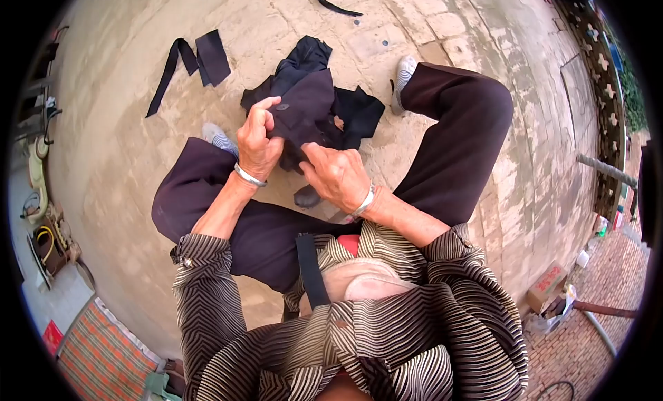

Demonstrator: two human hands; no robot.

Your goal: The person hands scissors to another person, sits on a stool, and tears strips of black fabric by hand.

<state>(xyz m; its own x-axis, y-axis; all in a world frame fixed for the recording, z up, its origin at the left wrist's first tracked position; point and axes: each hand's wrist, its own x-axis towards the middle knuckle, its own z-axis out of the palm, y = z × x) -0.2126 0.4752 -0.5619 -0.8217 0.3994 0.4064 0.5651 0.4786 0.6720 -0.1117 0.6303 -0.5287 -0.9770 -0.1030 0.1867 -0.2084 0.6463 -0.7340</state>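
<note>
While its fabric hangs limp and creased, brownish-black with a round button (282, 108) showing, the dark cloth (304, 111) lies between and just beyond my hands, above the pale ground (110, 173). My left hand (259, 144) pinches it near the button, and my right hand (338, 177) grips its nearer edge. They stand apart but near each other, forearms angled inward, knuckles up.
</note>
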